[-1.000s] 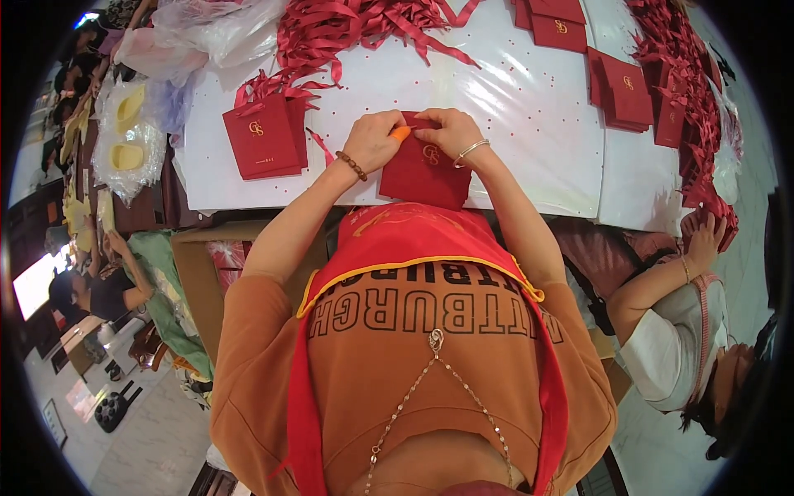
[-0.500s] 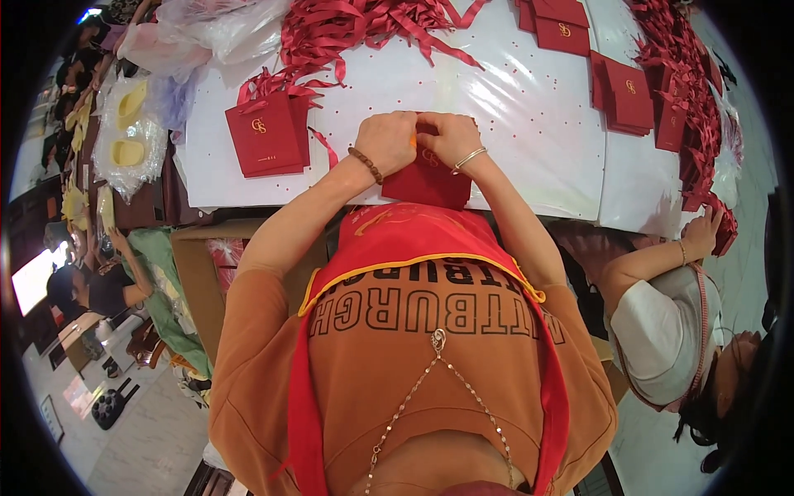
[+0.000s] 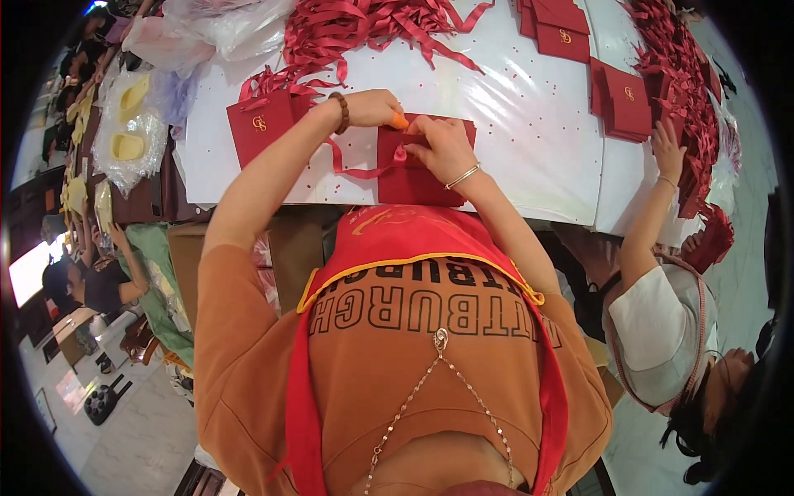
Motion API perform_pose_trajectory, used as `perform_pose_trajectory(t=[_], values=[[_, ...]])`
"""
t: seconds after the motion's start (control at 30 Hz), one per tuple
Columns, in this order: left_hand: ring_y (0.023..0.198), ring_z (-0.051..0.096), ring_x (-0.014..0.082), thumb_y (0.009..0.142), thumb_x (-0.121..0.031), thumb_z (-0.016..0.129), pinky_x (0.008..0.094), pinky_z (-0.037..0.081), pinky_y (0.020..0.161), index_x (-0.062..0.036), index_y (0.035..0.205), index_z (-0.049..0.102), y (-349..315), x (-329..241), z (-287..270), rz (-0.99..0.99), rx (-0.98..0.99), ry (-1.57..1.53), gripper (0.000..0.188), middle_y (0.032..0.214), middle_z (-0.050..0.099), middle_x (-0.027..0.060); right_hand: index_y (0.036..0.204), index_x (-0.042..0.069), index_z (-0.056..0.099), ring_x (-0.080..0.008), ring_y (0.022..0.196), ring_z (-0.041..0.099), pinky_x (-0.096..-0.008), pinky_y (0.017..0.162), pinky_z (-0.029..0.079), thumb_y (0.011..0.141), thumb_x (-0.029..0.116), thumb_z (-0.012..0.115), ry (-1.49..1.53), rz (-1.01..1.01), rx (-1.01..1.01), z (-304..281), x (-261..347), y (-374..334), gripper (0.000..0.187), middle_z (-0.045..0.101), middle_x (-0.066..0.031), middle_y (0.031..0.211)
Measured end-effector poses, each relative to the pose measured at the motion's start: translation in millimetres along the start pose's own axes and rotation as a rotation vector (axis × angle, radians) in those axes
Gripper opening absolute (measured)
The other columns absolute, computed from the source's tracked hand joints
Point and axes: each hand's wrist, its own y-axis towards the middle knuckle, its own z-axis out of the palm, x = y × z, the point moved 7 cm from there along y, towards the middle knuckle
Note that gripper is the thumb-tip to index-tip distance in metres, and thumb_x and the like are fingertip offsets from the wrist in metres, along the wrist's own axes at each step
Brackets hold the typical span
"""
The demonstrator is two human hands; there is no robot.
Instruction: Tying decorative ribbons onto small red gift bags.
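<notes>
In front of me on the white table lies a flat dark red paper bag [image 3: 418, 183]. A red ribbon [image 3: 354, 172] trails from it to the left, and part of it bunches up on the bag's face. My right hand [image 3: 445, 147] rests over the bag's right side, thumb and fingers pinched at the bunched ribbon. At the bag's upper left edge is my left hand [image 3: 372, 108], its fingers drawn together. A small orange piece [image 3: 399, 121] shows at its fingertips; whether it is worn or held, I cannot tell.
Left of my bag lie more red bags [image 3: 258, 131], with a heap of red ribbons [image 3: 364, 33] behind. Bag stacks [image 3: 626, 103] and a ribboned pile [image 3: 686, 91] line the right, where a co-worker's hand [image 3: 667, 151] reaches. Plastic-wrapped yellow slippers [image 3: 128, 147] sit far left.
My hands have come apart: the left moved left and up, the right slightly down. The ribbon now shows across the bag's face. The co-worker's hand has moved up to the bags on the right.
</notes>
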Motion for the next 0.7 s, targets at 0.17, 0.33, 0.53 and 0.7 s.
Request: perform_pose_trajectory(t=[0.17, 0.33, 0.53, 0.7], values=[[0.065, 0.045, 0.0086, 0.078, -0.017, 0.054, 0.0227, 0.037, 0.064, 0.0003, 0.085, 0.062, 3.2, -2.8, 21.0, -0.080, 0.447, 0.020, 0.021, 0.065, 0.052, -0.0015, 0.083, 0.009, 0.055, -0.0219, 0.069, 0.055, -0.0317, 0.075, 0.034, 0.070, 0.015, 0.066, -0.088, -0.006, 0.045, 2.1, 7.4, -0.2, 0.018, 0.059, -0.0057, 0.070], [0.060, 0.046, 0.0098, 0.071, -0.015, 0.055, 0.0255, 0.037, 0.055, -0.0031, 0.071, 0.063, 14.8, -1.5, 33.3, 0.294, 0.176, -0.153, 0.014, 0.061, 0.054, 0.0003, 0.075, 0.008, 0.058, -0.0274, 0.061, 0.056, -0.0375, 0.061, 0.041, 0.064, 0.016, 0.068, -0.090, 0.041, 0.054, 3.7, 4.3, -1.8, 0.017, 0.058, -0.0100, 0.065], [0.085, 0.053, 0.0244, 0.077, -0.024, 0.051, 0.0332, 0.041, 0.075, -0.0056, 0.075, 0.061, 26.6, 8.0, 7.3, 0.223, -0.152, 0.182, 0.021, 0.085, 0.057, 0.0097, 0.071, 0.008, 0.058, -0.0254, 0.061, 0.058, -0.0355, 0.058, 0.045, 0.063, 0.016, 0.068, 0.118, -0.012, 0.011, 4.6, 0.7, 4.5, 0.015, 0.060, -0.0082, 0.065], [0.080, 0.053, 0.0195, 0.083, -0.022, 0.046, 0.0303, 0.041, 0.072, -0.0056, 0.088, 0.060, 5.3, -1.6, -29.9, 0.129, -0.547, 0.074, 0.022, 0.086, 0.056, 0.0092, 0.088, 0.008, 0.062, -0.0240, 0.067, 0.061, -0.0318, 0.064, 0.047, 0.068, 0.020, 0.068, -0.011, 0.070, -0.014, -2.1, -3.8, 15.4, 0.024, 0.063, -0.0097, 0.073]])
